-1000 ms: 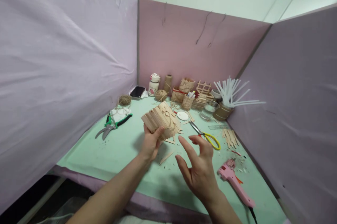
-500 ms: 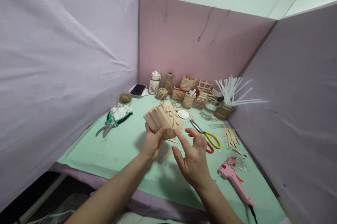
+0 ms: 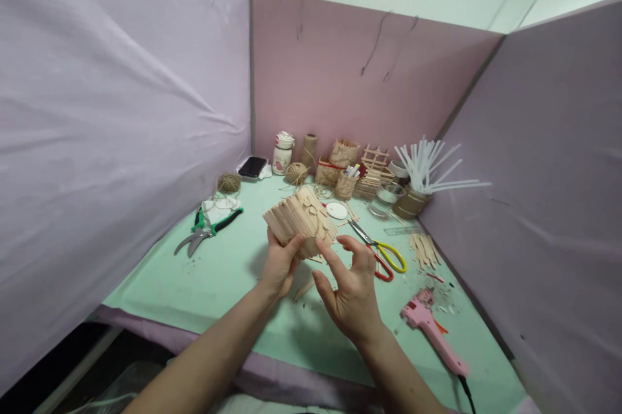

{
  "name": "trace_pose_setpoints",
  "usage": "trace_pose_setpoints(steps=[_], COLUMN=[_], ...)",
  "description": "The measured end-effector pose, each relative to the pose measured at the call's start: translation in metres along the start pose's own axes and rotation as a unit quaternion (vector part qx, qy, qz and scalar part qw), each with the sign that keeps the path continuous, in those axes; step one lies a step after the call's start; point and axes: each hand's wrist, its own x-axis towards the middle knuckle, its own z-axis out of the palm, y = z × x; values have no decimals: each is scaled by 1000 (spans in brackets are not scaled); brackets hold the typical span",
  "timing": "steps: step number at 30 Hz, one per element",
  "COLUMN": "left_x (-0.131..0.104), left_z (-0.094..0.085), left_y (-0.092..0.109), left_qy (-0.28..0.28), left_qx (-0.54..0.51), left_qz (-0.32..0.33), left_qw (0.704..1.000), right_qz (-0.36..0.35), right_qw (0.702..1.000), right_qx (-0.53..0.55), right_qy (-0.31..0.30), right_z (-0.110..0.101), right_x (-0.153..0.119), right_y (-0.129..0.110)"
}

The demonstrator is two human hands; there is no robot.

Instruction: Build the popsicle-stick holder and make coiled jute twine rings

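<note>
L hand (image 3: 279, 265) grips wooden-stick craft piece (image 3: 294, 216) above tbl (image 3: 208, 291): ridged slats, overlapping thin chips on R face. R hand (image 3: 354, 291) holds nothing, fingers spread, index tip at piece's lower edge; can't tell if touching. Behind: wood-clad cup (image 3: 345, 188) w/ pens (image 3: 352, 171), clear cup (image 3: 383, 207) w/ clear liquid, brn pot (image 3: 412, 204) w/ long wht glue sticks (image 3: 424, 169).

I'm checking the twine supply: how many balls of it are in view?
2. The left ball lies beyond the pruners; the right ball sits beside the bottle, in front of the spool. Others may be hidden behind the things there.
</note>
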Motion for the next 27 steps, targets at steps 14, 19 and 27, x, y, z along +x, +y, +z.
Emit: trace_pose_setpoints(steps=[14,19,27], left_x=[1,0,0], left_z=[0,0,0], left_y=[-3,-4,-3], left_qy=[-9,-8,-2], left_qx=[0,-2,7], left_qz=[-19,-22,-18], left_qw=[1000,1000,1000], right_qz=[10,12,7], right_qw=[997,996,999], right_qx=[55,54,28], right_qy=[60,70,45], right_z=[-2,-2,3], right_x=[-3,-5,-3], right_y=[3,6,8])
